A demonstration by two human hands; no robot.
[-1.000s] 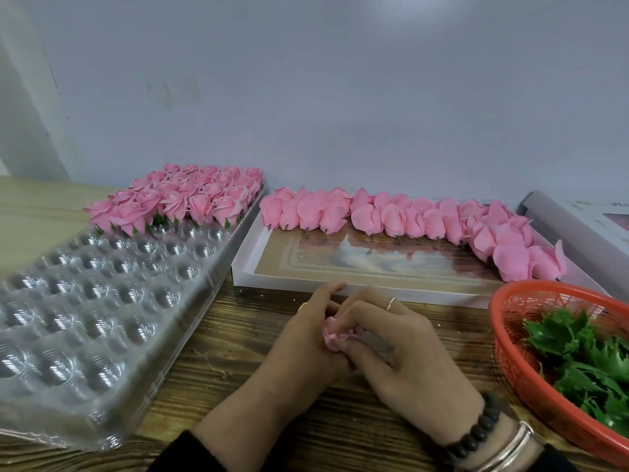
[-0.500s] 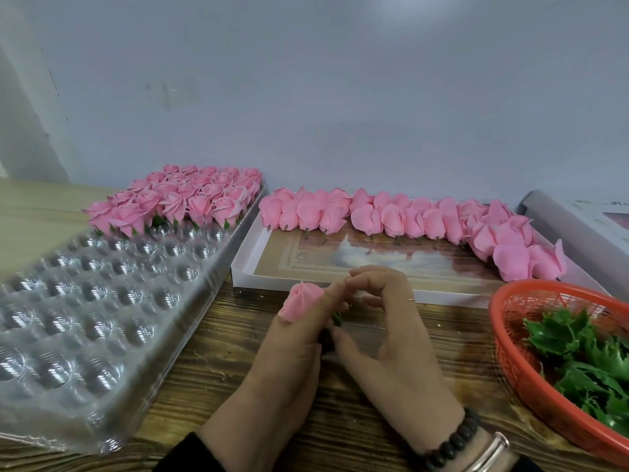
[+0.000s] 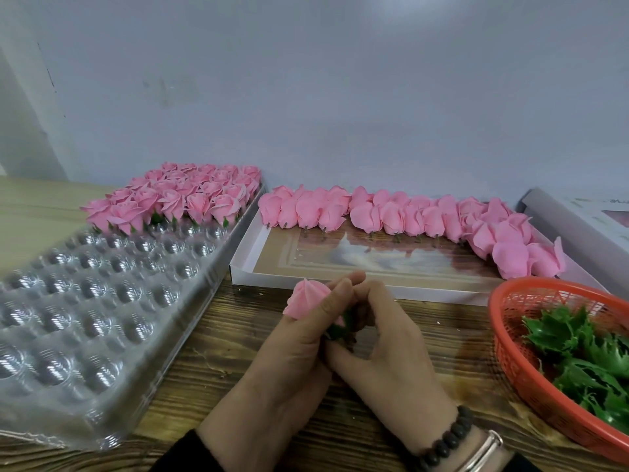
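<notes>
On your left the clear blister tray (image 3: 85, 318) carries finished roses (image 3: 180, 195) in its far rows only, so most of its cups are left to fill. Over the worktop (image 3: 221, 335) your left hand (image 3: 292, 352) grips a pink rose bud (image 3: 304, 299), fingers curled round it. Your right hand (image 3: 384, 352) pinches the green calyx (image 3: 342, 330) at the bud's base; by my judgement it is being seated, not yet done. Behind, a long row of bare rose heads (image 3: 391, 216) waits in the white box lid (image 3: 258, 264), and the orange basket (image 3: 510, 301) on your right holds plenty of calyxes (image 3: 578, 349)
</notes>
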